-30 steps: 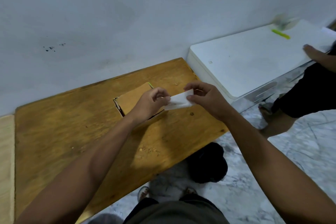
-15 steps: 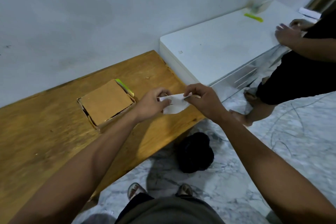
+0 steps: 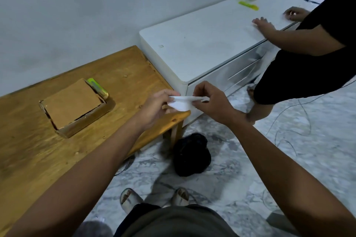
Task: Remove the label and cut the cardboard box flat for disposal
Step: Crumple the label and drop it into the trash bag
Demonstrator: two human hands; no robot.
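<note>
Nearest: sandalled feet (image 3: 131, 199) on marble floor (image 3: 240, 159), black bag (image 3: 190, 155) just beyond. Above table (image 3: 28, 150) corner: left hand (image 3: 156, 106) and right hand (image 3: 212, 102), both grips pinching folded white label (image 3: 181, 103) at opposite ends. Farther left on table: cardboard box (image 3: 73, 105), uncut, green utility knife (image 3: 97, 88) touching far side. Beyond: white drawer cabinet (image 3: 202, 44), second person's hands on top.
</note>
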